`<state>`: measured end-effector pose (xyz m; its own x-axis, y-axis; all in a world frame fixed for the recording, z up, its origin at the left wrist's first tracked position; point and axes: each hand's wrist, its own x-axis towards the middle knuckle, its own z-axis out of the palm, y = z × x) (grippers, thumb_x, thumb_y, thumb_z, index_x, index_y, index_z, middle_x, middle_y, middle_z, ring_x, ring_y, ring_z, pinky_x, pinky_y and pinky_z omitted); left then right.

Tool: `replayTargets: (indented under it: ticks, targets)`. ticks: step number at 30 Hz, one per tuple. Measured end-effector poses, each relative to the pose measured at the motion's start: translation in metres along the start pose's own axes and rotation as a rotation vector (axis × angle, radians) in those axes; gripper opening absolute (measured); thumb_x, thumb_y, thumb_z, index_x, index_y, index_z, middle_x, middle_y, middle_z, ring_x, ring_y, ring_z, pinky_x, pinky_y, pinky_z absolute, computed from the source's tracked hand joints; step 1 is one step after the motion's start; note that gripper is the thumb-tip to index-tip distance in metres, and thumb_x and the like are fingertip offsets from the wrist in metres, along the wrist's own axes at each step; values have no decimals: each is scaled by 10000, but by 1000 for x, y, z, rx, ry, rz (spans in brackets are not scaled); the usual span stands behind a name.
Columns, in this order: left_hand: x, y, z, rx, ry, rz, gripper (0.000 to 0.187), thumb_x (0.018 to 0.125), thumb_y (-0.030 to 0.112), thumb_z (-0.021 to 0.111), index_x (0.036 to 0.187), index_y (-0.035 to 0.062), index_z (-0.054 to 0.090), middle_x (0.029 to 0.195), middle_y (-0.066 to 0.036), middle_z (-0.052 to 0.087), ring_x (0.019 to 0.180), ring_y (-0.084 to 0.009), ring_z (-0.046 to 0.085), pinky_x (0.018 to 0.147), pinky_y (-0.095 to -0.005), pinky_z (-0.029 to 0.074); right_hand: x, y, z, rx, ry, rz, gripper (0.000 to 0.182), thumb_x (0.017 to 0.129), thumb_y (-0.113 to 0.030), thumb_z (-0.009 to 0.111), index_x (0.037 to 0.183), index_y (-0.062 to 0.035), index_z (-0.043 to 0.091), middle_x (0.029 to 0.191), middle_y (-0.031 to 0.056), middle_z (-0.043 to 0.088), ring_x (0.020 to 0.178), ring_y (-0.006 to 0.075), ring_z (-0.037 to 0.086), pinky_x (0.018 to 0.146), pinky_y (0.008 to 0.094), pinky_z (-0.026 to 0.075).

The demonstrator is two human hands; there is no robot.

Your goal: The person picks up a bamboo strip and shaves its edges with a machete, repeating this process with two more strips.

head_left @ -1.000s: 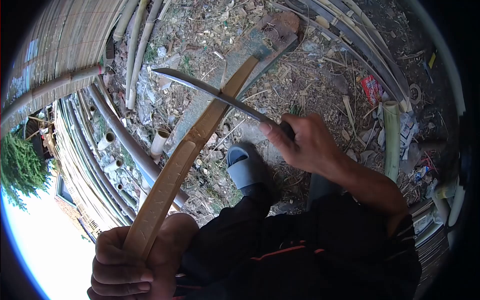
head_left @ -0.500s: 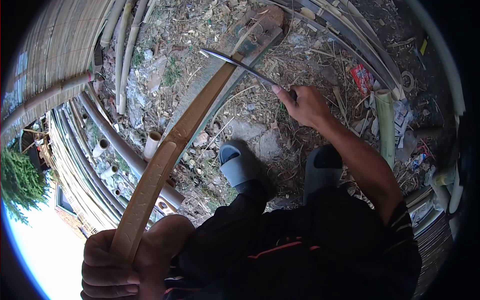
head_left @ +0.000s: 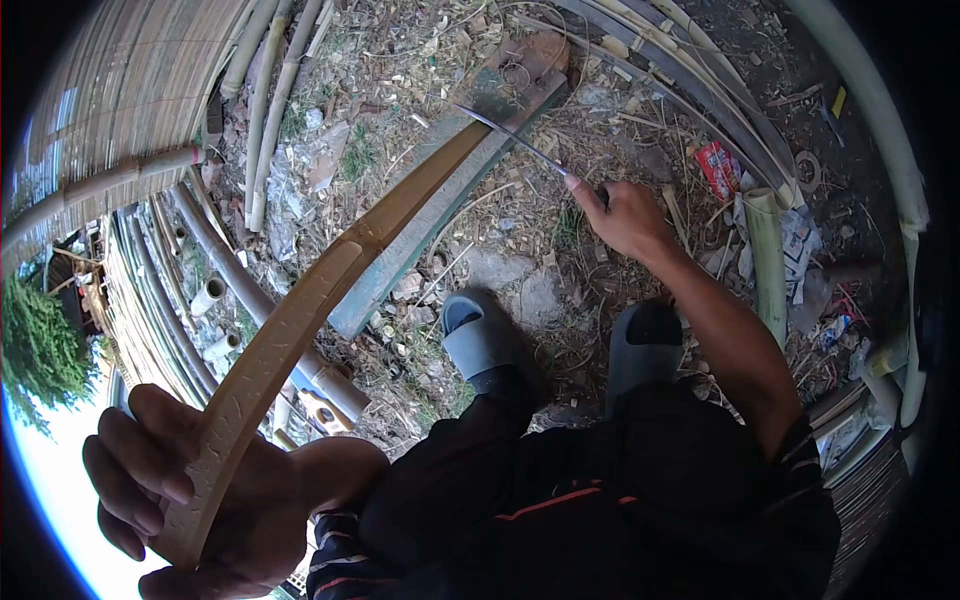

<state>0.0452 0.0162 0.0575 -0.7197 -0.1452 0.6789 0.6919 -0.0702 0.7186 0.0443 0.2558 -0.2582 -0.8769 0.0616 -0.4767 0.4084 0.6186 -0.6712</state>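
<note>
A long split bamboo strip (head_left: pixel 285 325) with a node near its middle runs from the lower left up to a wooden board (head_left: pixel 408 258). Its near end lies across the palm of my left hand (head_left: pixel 215 490), the fingers curled loosely around it. My right hand (head_left: pixel 625 220) grips a knife (head_left: pixel 520 143) by the handle, thumb pointing along the blade. The thin blade crosses the strip's far end over the board, edge-on in this view. Most of the knife's handle is hidden in the fist.
Wood chips and shavings cover the ground around my grey sandals (head_left: pixel 480 335). Bamboo poles (head_left: pixel 275 115) and a slatted bamboo mat (head_left: pixel 110 110) stand at the left. A cut green bamboo piece (head_left: pixel 767 250) and a red wrapper (head_left: pixel 718 165) lie to the right. A handsaw (head_left: pixel 325 412) lies behind the strip.
My left hand has moved left and loosened its fingers on the bamboo strip, whose near end has swung left, baring more of the board. The knife's blade has turned to show thinner.
</note>
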Motion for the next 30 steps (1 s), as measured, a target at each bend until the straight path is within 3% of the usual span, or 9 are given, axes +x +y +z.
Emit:
replayTargets:
  ticks: [4, 11, 13, 15, 20, 23, 25, 27, 30]
  targets:
    - [4, 2, -16, -149, -364, -92, 383, 998, 396, 491, 671, 200, 524, 714, 49, 436, 800, -133, 380, 750, -381, 281, -41, -54, -25, 270, -47, -128, 698, 960, -633, 472, 569, -57, 514, 490, 24, 461, 455, 147, 471, 447, 356, 331]
    - [-27, -5, -56, -446, -206, 65, 386, 982, 191, 455, 597, 183, 422, 526, 106, 389, 475, -35, 342, 500, -213, 256, -113, -132, -69, 436, -72, -943, 568, 925, -505, 636, 574, -80, 498, 436, 4, 435, 355, 112, 467, 340, 325, 311]
    - [-32, -5, -68, -553, -166, 119, 408, 973, 108, 447, 575, 171, 387, 483, 110, 378, 392, -10, 330, 417, -162, 238, -94, -121, -57, 395, -61, -908, 588, 908, -540, 641, 565, -93, 474, 432, 9, 424, 359, 127, 477, 350, 320, 326]
    - [-33, -8, -71, -670, -128, 186, 442, 964, 24, 440, 552, 160, 352, 441, 113, 368, 309, 16, 319, 334, -111, 220, -76, -114, -53, 493, -377, -261, 613, 868, -597, 656, 562, -101, 466, 431, 17, 423, 367, 154, 502, 365, 316, 356]
    - [-1, -17, -11, -442, -510, -57, 386, 1001, 202, 404, 616, 198, 400, 496, 85, 268, 439, -46, 258, 487, -219, 230, -78, -98, -35, 335, 60, -874, 606, 951, -538, 570, 556, -85, 499, 427, 4, 415, 347, 106, 414, 345, 317, 285]
    - [4, -18, -19, -237, -339, 85, 378, 1024, 172, 381, 646, 173, 388, 439, 109, 259, 345, 7, 282, 368, -152, 223, -54, -89, -29, 312, -221, -361, 611, 893, -584, 626, 561, -87, 504, 434, 9, 427, 338, 142, 462, 347, 320, 354]
    - [7, -20, -19, -303, -285, -2, 376, 1018, 201, 386, 644, 172, 369, 438, 104, 257, 349, 1, 247, 387, -158, 216, -73, -95, -33, 409, -258, -336, 616, 901, -588, 609, 564, -81, 511, 441, 7, 434, 338, 140, 462, 348, 321, 361]
    - [-1, -20, -14, -474, -302, -46, 392, 993, 202, 393, 602, 197, 361, 472, 96, 223, 409, -38, 205, 462, -216, 183, -77, -87, -37, 320, 126, -922, 629, 958, -560, 541, 574, -61, 533, 438, 3, 426, 337, 115, 413, 334, 322, 307]
    - [4, -12, -27, -386, -305, -57, 406, 1001, 222, 386, 597, 199, 351, 486, 93, 224, 423, -44, 203, 474, -225, 181, -37, -55, -18, 173, 25, -541, 647, 935, -601, 551, 602, -46, 564, 439, 30, 444, 355, 147, 458, 359, 329, 336]
